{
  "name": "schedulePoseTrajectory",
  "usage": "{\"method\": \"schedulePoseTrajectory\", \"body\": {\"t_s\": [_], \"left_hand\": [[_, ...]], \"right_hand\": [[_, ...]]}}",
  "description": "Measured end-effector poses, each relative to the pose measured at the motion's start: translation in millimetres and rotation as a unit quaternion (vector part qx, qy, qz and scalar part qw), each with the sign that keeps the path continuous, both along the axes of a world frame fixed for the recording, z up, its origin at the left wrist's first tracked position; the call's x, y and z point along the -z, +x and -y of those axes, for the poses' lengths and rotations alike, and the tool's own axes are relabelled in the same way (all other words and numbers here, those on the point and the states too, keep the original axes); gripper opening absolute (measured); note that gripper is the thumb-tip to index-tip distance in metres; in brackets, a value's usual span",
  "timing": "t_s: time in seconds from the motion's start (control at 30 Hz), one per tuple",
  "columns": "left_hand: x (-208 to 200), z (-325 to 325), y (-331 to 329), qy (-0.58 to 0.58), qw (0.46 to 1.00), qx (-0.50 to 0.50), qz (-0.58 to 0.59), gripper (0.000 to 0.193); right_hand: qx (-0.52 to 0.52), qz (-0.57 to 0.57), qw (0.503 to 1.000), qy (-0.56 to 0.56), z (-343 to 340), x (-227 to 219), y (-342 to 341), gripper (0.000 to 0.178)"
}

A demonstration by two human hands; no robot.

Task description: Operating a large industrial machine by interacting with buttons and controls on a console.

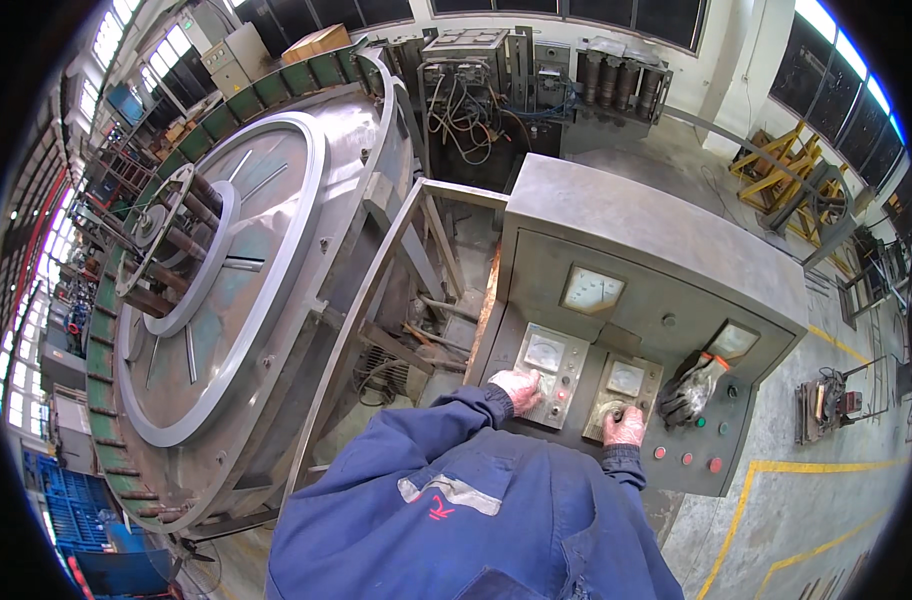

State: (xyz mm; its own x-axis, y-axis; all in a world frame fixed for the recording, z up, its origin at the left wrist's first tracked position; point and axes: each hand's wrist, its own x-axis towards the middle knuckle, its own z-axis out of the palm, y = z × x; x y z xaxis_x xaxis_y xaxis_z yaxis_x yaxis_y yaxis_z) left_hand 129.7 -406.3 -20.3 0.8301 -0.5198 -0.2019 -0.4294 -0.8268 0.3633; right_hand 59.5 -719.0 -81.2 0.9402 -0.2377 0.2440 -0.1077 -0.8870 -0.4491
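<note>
Setting controls at the grey control cabinet (616, 220): left hand (517, 388) lies with fingers loosely spread on the lower-left meter panel (551, 372), right hand (625, 427) pinches a knob (616, 410) on the neighbouring panel; next likely a fine turn, watching the meter (625, 378).

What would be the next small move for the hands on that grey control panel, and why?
Probably a slight turn of the knob under the right hand, with eyes on the meter just above. That hand already rests on it, while the left hand lies on the neighbouring meter panel, so neither needs to reach elsewhere.
</note>
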Motion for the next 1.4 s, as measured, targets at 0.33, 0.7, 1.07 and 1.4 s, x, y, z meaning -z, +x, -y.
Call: {"method": "schedulePoseTrajectory", "body": {"t_s": [0.33,0.7,1.07,1.4], "left_hand": [[-9.3,-0.4,-3.3,0.004,1.000,-0.007,-0.007,0.050],[-14.2,7.3,-4.1,0.025,1.000,-0.008,-0.011,0.045],[-24.3,14.2,-5.8,0.041,0.998,-0.016,0.034,0.047],[-31.0,16.1,-7.5,0.023,0.999,-0.033,0.009,0.048]], "right_hand": [[0.002,0.004,1.000,0.018,-4.4,-11.1,-4.3,0.026],[0.018,-0.126,0.990,0.063,-8.5,-20.4,-1.0,0.036],[0.032,-0.122,0.991,0.046,-14.5,-43.0,-8.6,0.035],[0.040,-0.114,0.991,0.057,-13.5,-35.2,-8.1,0.032]]}}
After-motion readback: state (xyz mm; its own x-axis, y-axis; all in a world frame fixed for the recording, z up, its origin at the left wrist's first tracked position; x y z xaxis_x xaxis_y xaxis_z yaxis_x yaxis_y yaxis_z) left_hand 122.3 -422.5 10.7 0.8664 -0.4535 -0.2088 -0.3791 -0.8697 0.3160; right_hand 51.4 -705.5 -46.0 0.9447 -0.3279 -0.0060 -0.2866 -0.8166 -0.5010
